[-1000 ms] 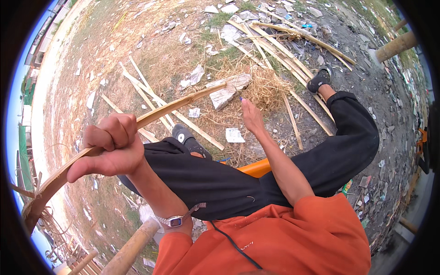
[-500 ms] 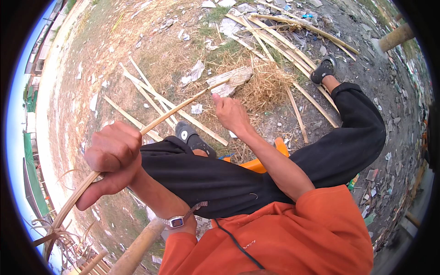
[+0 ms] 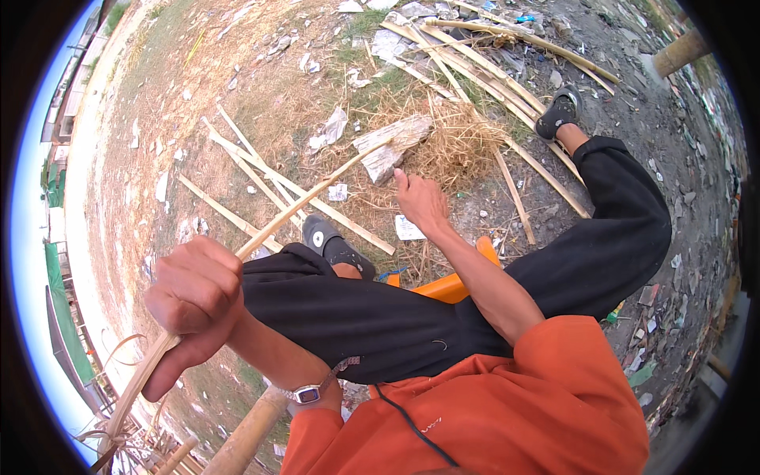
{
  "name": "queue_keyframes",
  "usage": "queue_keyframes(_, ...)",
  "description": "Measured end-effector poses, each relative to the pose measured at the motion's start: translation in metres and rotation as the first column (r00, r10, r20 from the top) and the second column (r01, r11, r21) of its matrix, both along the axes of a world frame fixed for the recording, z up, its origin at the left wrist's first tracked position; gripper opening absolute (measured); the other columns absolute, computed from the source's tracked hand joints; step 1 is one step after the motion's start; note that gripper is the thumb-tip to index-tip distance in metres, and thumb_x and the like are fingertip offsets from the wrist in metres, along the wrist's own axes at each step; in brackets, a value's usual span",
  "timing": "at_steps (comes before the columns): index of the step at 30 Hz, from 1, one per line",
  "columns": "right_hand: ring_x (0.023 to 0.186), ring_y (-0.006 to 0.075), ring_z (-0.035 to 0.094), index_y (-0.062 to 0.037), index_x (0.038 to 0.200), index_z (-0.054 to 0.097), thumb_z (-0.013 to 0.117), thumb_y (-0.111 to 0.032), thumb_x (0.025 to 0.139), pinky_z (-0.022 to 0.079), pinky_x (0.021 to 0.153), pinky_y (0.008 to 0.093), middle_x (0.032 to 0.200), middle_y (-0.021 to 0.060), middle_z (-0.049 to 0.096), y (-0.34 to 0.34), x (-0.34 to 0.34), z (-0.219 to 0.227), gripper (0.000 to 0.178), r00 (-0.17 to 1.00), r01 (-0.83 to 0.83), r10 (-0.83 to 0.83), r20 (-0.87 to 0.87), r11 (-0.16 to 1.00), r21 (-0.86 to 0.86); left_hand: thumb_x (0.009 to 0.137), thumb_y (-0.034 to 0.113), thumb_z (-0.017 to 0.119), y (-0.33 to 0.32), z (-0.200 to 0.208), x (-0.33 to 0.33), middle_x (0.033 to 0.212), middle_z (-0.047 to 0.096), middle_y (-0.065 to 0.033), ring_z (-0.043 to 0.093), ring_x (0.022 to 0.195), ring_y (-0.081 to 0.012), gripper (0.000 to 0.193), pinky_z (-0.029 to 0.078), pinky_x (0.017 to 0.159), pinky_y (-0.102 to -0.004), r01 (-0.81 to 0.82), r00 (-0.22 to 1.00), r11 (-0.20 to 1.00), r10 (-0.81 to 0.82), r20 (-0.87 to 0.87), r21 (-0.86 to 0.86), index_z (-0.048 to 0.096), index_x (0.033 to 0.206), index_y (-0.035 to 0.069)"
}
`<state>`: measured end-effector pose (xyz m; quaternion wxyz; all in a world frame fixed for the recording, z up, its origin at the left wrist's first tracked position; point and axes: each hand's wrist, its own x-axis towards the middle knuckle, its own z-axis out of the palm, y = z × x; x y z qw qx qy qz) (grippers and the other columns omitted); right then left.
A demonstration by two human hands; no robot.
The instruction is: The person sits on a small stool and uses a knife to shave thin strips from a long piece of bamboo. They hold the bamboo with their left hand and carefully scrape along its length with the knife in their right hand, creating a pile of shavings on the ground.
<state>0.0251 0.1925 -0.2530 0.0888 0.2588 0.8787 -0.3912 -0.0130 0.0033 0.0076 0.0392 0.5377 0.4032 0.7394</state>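
Ground [image 3: 170, 91] spreads wide around left hand [image 3: 196, 297] and strip [image 3: 316, 191].

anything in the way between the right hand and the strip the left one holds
Nothing visible stands between the right hand and the strip in the left hand. The block seen behind it appears to lie on the ground.

strip [image 3: 273, 228]: tan | shirt [image 3: 491, 412]: orange-red | trousers [image 3: 380, 317]: black | shoes [image 3: 560, 112]: dark grey | block [image 3: 407, 134]: whitish, streaked
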Motion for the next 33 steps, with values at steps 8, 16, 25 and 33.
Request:
queue_keyframes(8, 0.071, 0.0443, 0.058, 0.0004, 0.074, 0.062, 0.033, -0.044, 0.091, 0.044, 0.069, 0.0506, 0.070, 0.0279, 0.059, -0.006, -0.027, 0.010, 0.056, 0.998, -0.058, 0.057, -0.016, 0.993, -0.099, 0.072, 0.070, 0.051, 0.001, 0.000, -0.001, 0.036, 0.018, 0.0069, 0.012, 0.028, -0.0047, 0.068, 0.005, 0.033, -0.0219, 0.001, 0.999, 1.000, -0.001, 0.040, -0.005, 0.025, 0.048, 0.013)
queue_keyframes(16, 0.068, 0.0427, 0.060, -0.0004, 0.079, 0.064, 0.034, -0.044, 0.091, 0.046, 0.068, 0.0498, 0.066, 0.0266, 0.059, -0.019, -0.026, 0.017, 0.054, 0.987, -0.070, 0.048, -0.154, 0.988, -0.140, 0.072, 0.070, 0.051, -0.004, -0.001, 0.001, 0.036, 0.017, 0.0072, 0.010, 0.030, -0.0041, 0.068, 0.004, 0.035, -0.0220, -0.067, 0.997, 0.998, 0.067, 0.037, -0.013, 0.024, 0.048, 0.013)
queue_keyframes(25, 0.066, 0.0410, 0.060, 0.0012, 0.081, 0.064, 0.032, -0.046, 0.091, 0.047, 0.065, 0.0484, 0.067, 0.0262, 0.060, -0.014, -0.030, 0.023, 0.058, 0.986, -0.113, 0.100, -0.133, 0.989, -0.092, 0.073, 0.071, 0.049, -0.005, -0.003, -0.002, 0.037, 0.016, 0.0075, 0.009, 0.031, -0.0038, 0.068, 0.003, 0.035, -0.0220, -0.100, 0.994, 0.995, 0.100, 0.050, -0.003, 0.023, 0.049, 0.013)
queue_keyframes(33, 0.068, 0.0398, 0.062, 0.0019, 0.081, 0.064, 0.032, -0.045, 0.091, 0.048, 0.061, 0.0476, 0.070, 0.0265, 0.060, -0.009, -0.035, 0.008, 0.058, 0.990, -0.085, 0.086, -0.116, 0.996, 0.012, 0.072, 0.073, 0.048, -0.001, -0.003, -0.002, 0.037, 0.017, 0.0072, 0.009, 0.031, -0.0042, 0.068, 0.004, 0.034, -0.0219, -0.088, 0.995, 0.996, 0.089, 0.048, -0.007, 0.024, 0.050, 0.013)
